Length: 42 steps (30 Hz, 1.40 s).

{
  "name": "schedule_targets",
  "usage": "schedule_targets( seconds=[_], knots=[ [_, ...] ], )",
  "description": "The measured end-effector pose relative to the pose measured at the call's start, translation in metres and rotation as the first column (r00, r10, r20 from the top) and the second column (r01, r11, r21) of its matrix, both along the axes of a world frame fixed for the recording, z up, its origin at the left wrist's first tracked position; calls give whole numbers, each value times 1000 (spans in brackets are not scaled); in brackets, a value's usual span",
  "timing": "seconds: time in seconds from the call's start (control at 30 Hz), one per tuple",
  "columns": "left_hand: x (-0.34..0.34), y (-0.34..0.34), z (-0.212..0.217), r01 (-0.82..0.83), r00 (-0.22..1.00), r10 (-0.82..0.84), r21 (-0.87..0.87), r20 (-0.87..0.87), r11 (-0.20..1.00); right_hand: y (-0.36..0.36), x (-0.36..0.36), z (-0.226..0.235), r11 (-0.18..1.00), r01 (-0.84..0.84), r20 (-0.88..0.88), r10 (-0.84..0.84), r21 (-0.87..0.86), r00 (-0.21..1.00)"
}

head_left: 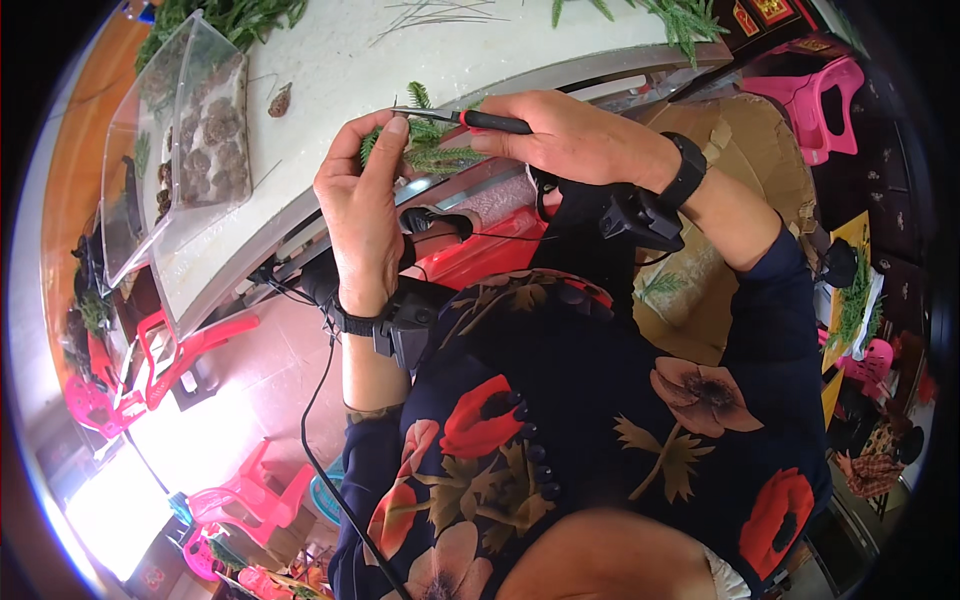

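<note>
My left hand (pixel 362 205) pinches a green artificial fir sprig (pixel 440 158) between thumb and fingers, over the near edge of the table. In my right hand (pixel 575 135) are long-nosed pliers (pixel 495 122) with black and red handles. Their jaws point left and reach the left thumb and fingertip, where a thin dark wire end seems to stick up. Whether the jaws grip that wire I cannot tell. Needled tips of the sprig show above and below the pliers.
On the pale table (pixel 330 60) stands a clear plastic box (pixel 175 160) with pine cones, beside a loose pine cone (pixel 280 100). Thin wires (pixel 440 15) and green sprigs (pixel 685 25) lie farther back. A cardboard box (pixel 790 170) is at my right; pink chairs (pixel 250 495) stand around.
</note>
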<state>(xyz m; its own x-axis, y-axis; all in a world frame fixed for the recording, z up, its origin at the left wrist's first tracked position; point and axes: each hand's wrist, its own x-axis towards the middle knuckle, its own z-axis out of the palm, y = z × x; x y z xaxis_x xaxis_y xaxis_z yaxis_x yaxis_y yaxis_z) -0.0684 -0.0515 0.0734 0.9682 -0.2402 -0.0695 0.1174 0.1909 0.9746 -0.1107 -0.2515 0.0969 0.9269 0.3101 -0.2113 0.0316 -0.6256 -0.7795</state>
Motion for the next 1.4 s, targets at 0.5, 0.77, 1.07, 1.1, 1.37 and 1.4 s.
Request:
schedule_targets(
  seconds=[0.5,0.77,1.07,1.1,1.37,1.4],
  knots=[
    [-3,1,-1,9,1000,-10,27,2,1000,4,-7,-14,993,74,37,-78,92,996],
    [-3,2,-2,-13,1000,13,47,-3,999,8,-7,-16,992,75,16,-78,104,997],
    [6,3,-20,97,980,-88,39,-177,995,18,-3,9,456,408,573,319,-791,755],
    [6,1,-22,74,979,-72,6,-189,997,19,1,18,426,424,589,415,-799,693],
    [3,4,-18,-27,999,29,53,-24,998,0,3,15,715,268,585,238,-645,775],
    [1,4,-18,-47,999,45,71,29,996,-2,1,14,822,194,499,122,-535,858]
  ],
)
